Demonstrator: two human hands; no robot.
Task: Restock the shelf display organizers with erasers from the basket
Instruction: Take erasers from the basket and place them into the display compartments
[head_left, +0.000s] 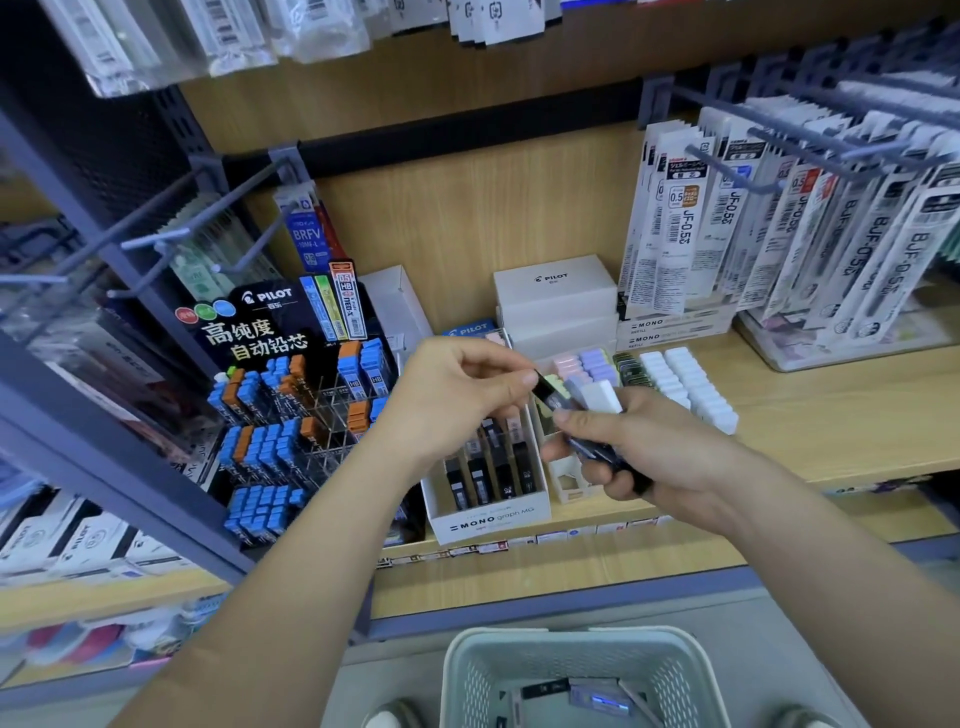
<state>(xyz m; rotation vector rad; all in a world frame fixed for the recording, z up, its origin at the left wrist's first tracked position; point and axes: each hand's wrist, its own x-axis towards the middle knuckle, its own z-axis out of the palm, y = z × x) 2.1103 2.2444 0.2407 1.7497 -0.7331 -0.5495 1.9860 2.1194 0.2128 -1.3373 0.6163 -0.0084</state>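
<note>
My left hand (457, 395) pinches one dark eraser pack (548, 392) by its end; my right hand (639, 452) grips a bundle (597, 452). I judge them light, stiff and slippery.

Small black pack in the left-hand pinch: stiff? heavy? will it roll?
Probably stiff: the black pack shows straight, crisp edges in the left hand's pinch. Likely light: the right hand grips several similar packs at once. It looks flat-sided, so it should lie rather than roll.
</note>
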